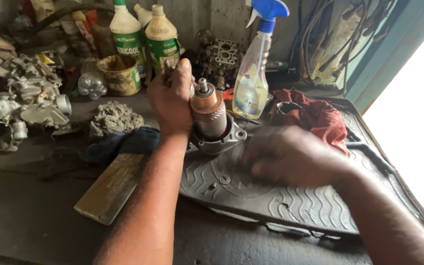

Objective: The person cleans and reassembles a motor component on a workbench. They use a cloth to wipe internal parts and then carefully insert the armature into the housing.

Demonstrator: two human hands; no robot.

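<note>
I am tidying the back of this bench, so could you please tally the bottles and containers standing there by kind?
White bottles with green labels: 2
Spray bottle with blue trigger: 1
Clear plastic bottle lying down: 1
Grimy yellow tub: 1
Total: 5

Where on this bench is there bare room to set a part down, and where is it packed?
Free: the dark bench top near the camera, left of the wooden block, and the ribbed rubber mat in front of the blurred right hand. Crowded: the back edge, with bottles, a spray bottle, metal parts, and around the left hand gripping the armature.
</note>
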